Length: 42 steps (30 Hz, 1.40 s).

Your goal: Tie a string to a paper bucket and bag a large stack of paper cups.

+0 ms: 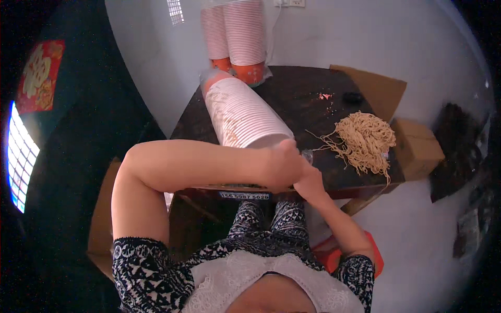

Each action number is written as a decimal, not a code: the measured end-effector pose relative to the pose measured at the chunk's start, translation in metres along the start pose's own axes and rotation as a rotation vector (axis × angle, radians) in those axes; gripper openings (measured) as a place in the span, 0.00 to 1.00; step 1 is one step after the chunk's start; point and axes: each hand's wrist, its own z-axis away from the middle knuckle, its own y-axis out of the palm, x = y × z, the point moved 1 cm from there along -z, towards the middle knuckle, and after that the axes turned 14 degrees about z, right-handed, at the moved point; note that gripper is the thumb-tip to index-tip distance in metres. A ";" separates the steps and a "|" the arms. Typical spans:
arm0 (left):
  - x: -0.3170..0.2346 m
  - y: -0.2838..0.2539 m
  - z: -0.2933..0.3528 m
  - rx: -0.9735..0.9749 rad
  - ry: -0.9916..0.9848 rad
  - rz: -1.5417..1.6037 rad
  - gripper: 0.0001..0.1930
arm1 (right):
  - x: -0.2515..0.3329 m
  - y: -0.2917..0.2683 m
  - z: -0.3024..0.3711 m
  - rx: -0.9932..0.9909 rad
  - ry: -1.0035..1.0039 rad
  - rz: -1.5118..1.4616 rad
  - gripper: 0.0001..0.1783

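A long stack of nested paper cups (pixel 245 112) lies slanting across the dark table, its open mouth toward me and its orange base at the far left. Clear plastic wraps the stack. My left arm reaches across in front, and my left hand (pixel 284 166) is closed at the stack's near end, beside the rim. Just right of it, touching, my right hand (pixel 309 182) is closed too. A crumpled bit of the clear plastic bag (pixel 308 155) pokes out by the fingers, which are partly hidden.
Two more wrapped cup stacks (pixel 245 36) stand upright at the table's back. A heap of beige string (pixel 367 141) lies on the table (pixel 302 112) at right, near pink crumbs (pixel 324 96) and a small black object (pixel 353 97). Cardboard boxes (pixel 416 148) stand right; a red stool (pixel 373 255) is below.
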 end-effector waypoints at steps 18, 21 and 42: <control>0.015 0.033 0.048 -0.130 -0.947 1.793 0.10 | 0.005 -0.032 0.036 0.530 0.351 -1.136 0.09; 0.008 0.052 0.056 -0.262 -0.880 2.092 0.09 | 0.013 -0.030 0.043 0.507 0.287 -1.352 0.12; -0.041 0.088 0.057 -0.819 -0.708 2.286 0.15 | 0.070 -0.020 0.051 0.180 -0.309 0.241 0.15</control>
